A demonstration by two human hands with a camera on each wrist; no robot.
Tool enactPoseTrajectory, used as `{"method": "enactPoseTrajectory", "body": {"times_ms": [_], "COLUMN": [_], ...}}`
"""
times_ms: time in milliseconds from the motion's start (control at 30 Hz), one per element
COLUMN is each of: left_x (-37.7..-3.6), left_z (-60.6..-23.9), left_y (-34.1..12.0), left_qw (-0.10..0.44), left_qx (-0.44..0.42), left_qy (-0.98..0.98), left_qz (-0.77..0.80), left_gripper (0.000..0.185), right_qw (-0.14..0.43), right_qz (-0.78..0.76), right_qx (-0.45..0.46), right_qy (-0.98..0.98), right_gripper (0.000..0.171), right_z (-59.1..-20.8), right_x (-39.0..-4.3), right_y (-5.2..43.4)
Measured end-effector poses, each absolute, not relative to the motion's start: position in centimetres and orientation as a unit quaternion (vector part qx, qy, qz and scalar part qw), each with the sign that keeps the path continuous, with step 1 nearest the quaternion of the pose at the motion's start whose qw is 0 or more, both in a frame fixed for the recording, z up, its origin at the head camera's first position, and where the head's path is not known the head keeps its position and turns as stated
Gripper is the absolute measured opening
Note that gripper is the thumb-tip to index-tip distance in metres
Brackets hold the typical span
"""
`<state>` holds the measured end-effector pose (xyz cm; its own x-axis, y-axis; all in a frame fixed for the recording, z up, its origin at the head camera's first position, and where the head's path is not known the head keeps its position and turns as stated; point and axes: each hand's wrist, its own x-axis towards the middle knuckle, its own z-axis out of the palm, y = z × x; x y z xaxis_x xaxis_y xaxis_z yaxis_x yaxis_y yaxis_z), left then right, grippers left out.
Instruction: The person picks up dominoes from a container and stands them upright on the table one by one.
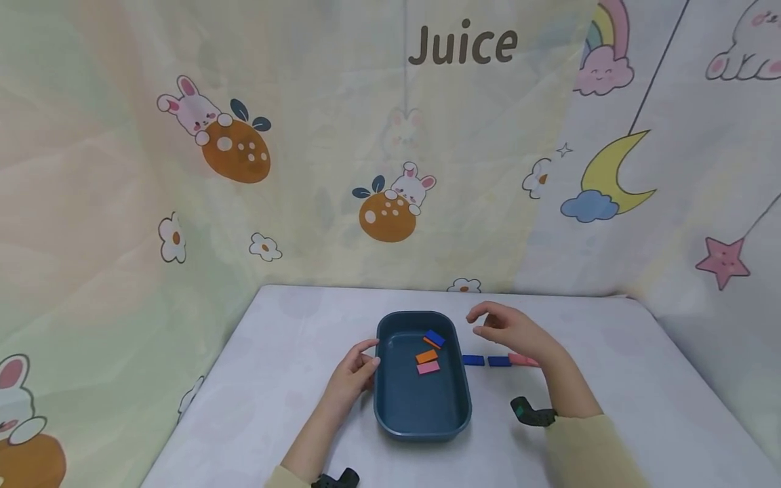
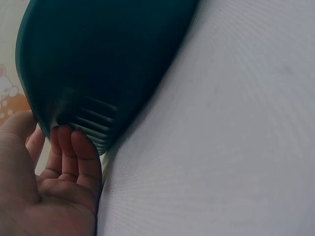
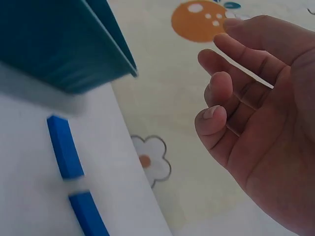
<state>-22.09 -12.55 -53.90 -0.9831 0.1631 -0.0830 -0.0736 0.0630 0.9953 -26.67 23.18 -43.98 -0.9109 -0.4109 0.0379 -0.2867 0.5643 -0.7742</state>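
A dark teal tray (image 1: 390, 413) sits mid-table and holds a blue block (image 1: 434, 337), an orange block (image 1: 427, 356) and a pink block (image 1: 428, 367). My left hand (image 1: 356, 369) grips the tray's left rim; in the left wrist view its fingers (image 2: 74, 152) curl under the tray's outer wall (image 2: 108, 59) with the thumb at the rim. My right hand (image 1: 506, 329) hovers right of the tray, fingers (image 3: 216, 113) loosely curled and holding nothing. Below it, two blue blocks (image 1: 472, 360) (image 1: 499, 361) and a pink block (image 1: 523, 360) lie in a row on the table.
The white table (image 1: 274, 352) is ringed at the back and sides by a cartoon-print cloth backdrop (image 1: 390, 203). In the right wrist view, the tray's corner (image 3: 59, 44) is close to the two blue blocks (image 3: 64, 147) (image 3: 88, 214). Black wrist mounts (image 1: 533, 413) sit on both arms.
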Motion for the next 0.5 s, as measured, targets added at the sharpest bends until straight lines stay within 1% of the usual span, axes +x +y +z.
{"method": "enactPoseTrajectory", "body": {"times_ms": [167, 267, 367, 500], "left_x": [-21.9, -21.9, -21.9, -22.0], "left_z": [-53.9, -53.9, -53.8, -53.8], "left_y": [-12.7, -12.7, -12.7, -12.6], "left_qw": [0.087, 0.087, 0.083, 0.082], "left_qx": [0.032, 0.026, 0.028, 0.027], "left_qy": [0.726, 0.727, 0.731, 0.731], "left_qz": [0.681, 0.681, 0.677, 0.677], "left_gripper": [0.047, 0.046, 0.047, 0.049], "right_qw": [0.126, 0.155, 0.179, 0.216], "right_qz": [-0.39, -0.361, -0.335, -0.315], "right_qx": [-0.241, -0.264, -0.272, -0.261], "right_qy": [0.88, 0.881, 0.884, 0.887], "right_gripper": [0.023, 0.02, 0.018, 0.022], "right_z": [-43.7, -43.5, -43.5, -43.9], "right_x": [-27.8, -28.6, -29.3, -30.3], "right_y": [19.7, 17.7, 16.0, 14.3]}}
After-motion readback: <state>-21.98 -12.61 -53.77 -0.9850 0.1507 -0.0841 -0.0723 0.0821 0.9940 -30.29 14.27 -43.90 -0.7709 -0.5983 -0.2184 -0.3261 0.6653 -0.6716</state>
